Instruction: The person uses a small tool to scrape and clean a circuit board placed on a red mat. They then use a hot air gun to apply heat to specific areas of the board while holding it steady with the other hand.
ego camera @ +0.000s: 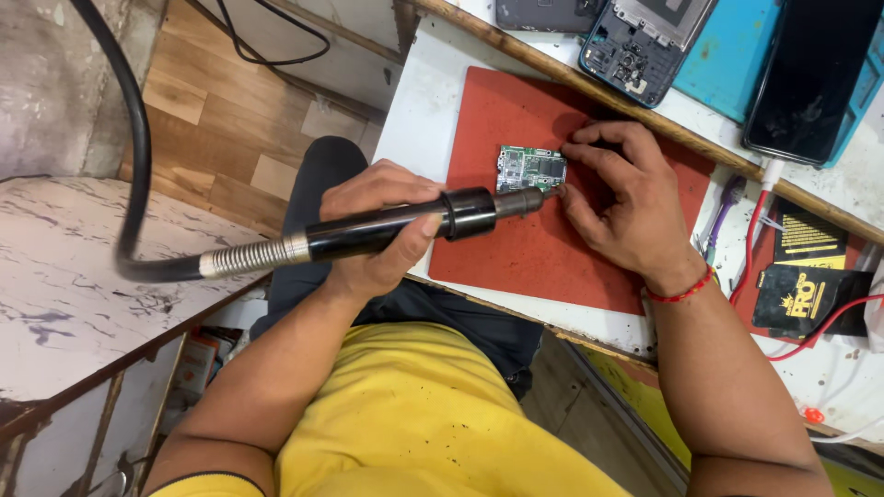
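White workbench (433, 110) fills the upper right of the frame, with wood-look floor at the upper left and a marbled white surface (55, 276) at the left edge. Nearest the camera, low in the frame, a yellow shirt (414, 414) and both forearms come up from the bottom edge. At centre left the left hand (378, 225) is wrapped tight around the black handle of a hot-air rework wand (387, 228), whose ribbed metal collar and thick black hose (138, 138) curve off through the top left; the nozzle tip points right and is partly hidden where it meets the board. Just beyond, on a red work mat (516, 248) at centre, lies a small green circuit board (529, 168). The right hand (626, 202), a red thread band at its wrist, rests on the mat with fingertips (573, 147) pressed to the board's right edge, steadying it. Farther off along the top edge, cut by the frame, lie an opened phone (635, 46) showing its insides, a teal case (727, 55) and a black-screened phone (810, 78). At the right, red and white cables (750, 239) and dark packets (801, 294) are hard to make out.
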